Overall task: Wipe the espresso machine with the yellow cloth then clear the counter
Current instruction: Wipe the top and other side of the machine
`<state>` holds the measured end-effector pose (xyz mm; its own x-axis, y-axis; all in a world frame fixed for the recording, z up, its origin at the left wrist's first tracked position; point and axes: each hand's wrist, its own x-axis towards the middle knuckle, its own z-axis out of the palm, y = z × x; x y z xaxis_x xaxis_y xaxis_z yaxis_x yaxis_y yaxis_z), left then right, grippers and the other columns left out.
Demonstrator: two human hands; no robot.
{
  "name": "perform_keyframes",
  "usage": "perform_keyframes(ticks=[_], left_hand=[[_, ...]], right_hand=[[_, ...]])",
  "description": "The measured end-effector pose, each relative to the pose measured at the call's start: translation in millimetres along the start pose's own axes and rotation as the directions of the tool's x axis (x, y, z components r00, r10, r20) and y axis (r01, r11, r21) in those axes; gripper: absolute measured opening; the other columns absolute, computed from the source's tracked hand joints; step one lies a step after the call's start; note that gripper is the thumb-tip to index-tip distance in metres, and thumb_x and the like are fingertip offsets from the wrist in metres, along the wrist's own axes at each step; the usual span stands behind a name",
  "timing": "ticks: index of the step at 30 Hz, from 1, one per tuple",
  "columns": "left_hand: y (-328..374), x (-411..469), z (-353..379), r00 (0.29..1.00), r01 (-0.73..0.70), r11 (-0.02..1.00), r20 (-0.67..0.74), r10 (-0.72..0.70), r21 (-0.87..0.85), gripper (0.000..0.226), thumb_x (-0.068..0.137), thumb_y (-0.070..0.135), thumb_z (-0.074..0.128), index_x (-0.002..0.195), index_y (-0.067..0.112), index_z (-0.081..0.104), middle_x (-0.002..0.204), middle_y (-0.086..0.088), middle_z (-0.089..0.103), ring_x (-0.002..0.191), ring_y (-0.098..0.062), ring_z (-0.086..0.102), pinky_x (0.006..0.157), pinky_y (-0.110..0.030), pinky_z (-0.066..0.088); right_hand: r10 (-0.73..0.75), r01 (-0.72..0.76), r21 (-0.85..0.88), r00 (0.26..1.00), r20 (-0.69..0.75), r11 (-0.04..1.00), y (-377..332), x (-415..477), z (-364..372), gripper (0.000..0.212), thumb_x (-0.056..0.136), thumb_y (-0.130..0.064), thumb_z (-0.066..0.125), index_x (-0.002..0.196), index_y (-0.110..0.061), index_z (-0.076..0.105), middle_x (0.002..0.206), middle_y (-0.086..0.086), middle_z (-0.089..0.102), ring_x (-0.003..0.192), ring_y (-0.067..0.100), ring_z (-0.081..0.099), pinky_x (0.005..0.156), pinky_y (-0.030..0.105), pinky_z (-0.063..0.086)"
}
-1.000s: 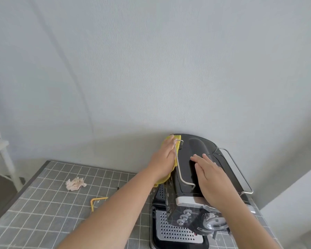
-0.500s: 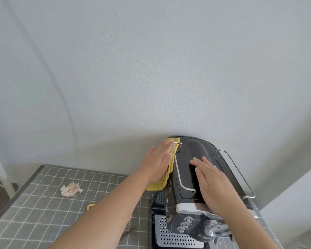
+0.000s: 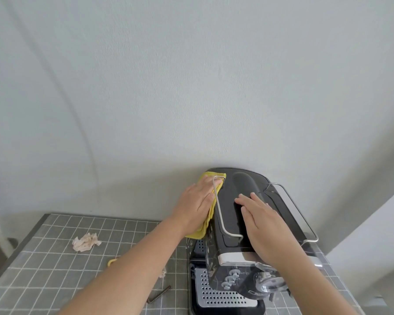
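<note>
In the head view, the espresso machine (image 3: 243,214) is sitting at the lower centre-right of the frame, its back to the wall. The left hand (image 3: 197,204) is lying flat with fingers together, pressing the yellow cloth (image 3: 208,220) against the machine's left flank; the cloth is peeking out at the fingertips near the top rear corner and hanging below the palm. The right hand (image 3: 263,221) is resting flat, fingers loosely spread, on the glossy black top, probably bracing the machine so it does not slide under the sideways push. It is holding nothing.

The tabletop (image 3: 55,280), under a grey gridded covering, is filling the lower left. A crumpled tissue (image 3: 86,241) is lying well apart from the machine, a yellow band (image 3: 111,261) is showing just beside the left forearm, and a dark hex key (image 3: 158,294) is lying near the bottom centre. These look like the clutter awaiting clearing once wiping ends.

No open container is showing; the perforated drip tray (image 3: 216,296) at the machine's foot is carrying nothing visible.
</note>
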<state>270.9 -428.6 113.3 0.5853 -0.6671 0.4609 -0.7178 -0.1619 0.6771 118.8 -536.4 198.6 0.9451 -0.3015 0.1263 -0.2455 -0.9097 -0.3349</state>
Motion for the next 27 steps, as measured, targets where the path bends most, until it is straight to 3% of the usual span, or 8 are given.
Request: perform_keyframes(ticks=[8, 12, 16, 20, 25, 27], left_hand=[[-14, 63, -6, 0.979, 0.178, 0.984, 0.106, -0.176, -0.016, 0.042, 0.104, 0.019, 0.031, 0.144, 0.025, 0.041, 0.155, 0.005, 0.031, 0.145, -0.012, 0.024, 0.119, -0.031, 0.017], [-6, 46, 1, 0.969, 0.247, 0.95, 0.075, -0.237, -0.192, 0.043, 0.104, 0.019, 0.03, 0.146, 0.022, 0.037, 0.157, 0.005, 0.026, 0.146, -0.012, 0.021, 0.116, -0.024, 0.014], [22, -10, 11, 0.982, 0.189, 0.952, 0.015, -0.191, -0.24, 0.046, 0.1, 0.033, 0.024, 0.145, 0.027, 0.035, 0.156, 0.007, 0.027, 0.145, -0.007, 0.02, 0.121, -0.035, 0.014], [67, -72, 19, 0.984, 0.173, 0.967, -0.007, -0.178, -0.189, 0.048, 0.1, 0.035, 0.021, 0.148, 0.035, 0.028, 0.155, 0.025, 0.016, 0.145, 0.005, 0.001, 0.119, -0.027, 0.004], [104, -121, 27, 0.991, 0.13, 0.986, -0.026, -0.133, -0.105, 0.048, 0.097, 0.025, 0.029, 0.145, 0.034, 0.03, 0.149, 0.031, 0.018, 0.143, 0.01, -0.003, 0.116, -0.016, 0.001], [105, -126, 26, 0.993, 0.113, 0.985, -0.027, -0.117, -0.129, 0.047, 0.097, 0.024, 0.029, 0.144, 0.035, 0.031, 0.149, 0.031, 0.021, 0.143, 0.009, -0.002, 0.116, -0.019, 0.001]], right_hand=[[-0.012, 0.012, -0.001, 1.0, -0.009, 1.0, 2, 0, 1, 0.039, 0.101, -0.025, 0.021, 0.134, -0.026, 0.042, 0.148, -0.013, 0.035, 0.143, 0.004, 0.014, 0.115, 0.023, 0.008], [-0.014, 0.014, 0.001, 1.0, -0.004, 1.0, 1, 0, 0, 0.039, 0.101, -0.022, 0.022, 0.134, -0.023, 0.043, 0.147, -0.009, 0.039, 0.143, 0.008, 0.015, 0.113, 0.024, 0.011], [-0.005, 0.005, 0.015, 1.0, -0.009, 1.0, 3, 1, 3, 0.038, 0.101, -0.021, 0.022, 0.132, -0.02, 0.045, 0.141, -0.003, 0.046, 0.142, 0.011, 0.02, 0.112, 0.026, 0.015], [0.017, -0.016, 0.014, 1.0, -0.026, 1.0, 5, 4, 7, 0.038, 0.101, -0.021, 0.023, 0.128, -0.018, 0.048, 0.134, 0.002, 0.05, 0.134, 0.019, 0.032, 0.108, 0.028, 0.019], [0.034, -0.034, -0.007, 0.998, -0.048, 0.999, 8, 6, 12, 0.038, 0.099, -0.021, 0.024, 0.126, -0.019, 0.05, 0.13, 0.007, 0.053, 0.124, 0.033, 0.044, 0.1, 0.039, 0.031], [0.038, -0.039, -0.005, 0.998, -0.05, 0.999, 7, 5, 12, 0.038, 0.099, -0.021, 0.024, 0.126, -0.019, 0.051, 0.132, 0.007, 0.052, 0.125, 0.034, 0.044, 0.1, 0.041, 0.034]])
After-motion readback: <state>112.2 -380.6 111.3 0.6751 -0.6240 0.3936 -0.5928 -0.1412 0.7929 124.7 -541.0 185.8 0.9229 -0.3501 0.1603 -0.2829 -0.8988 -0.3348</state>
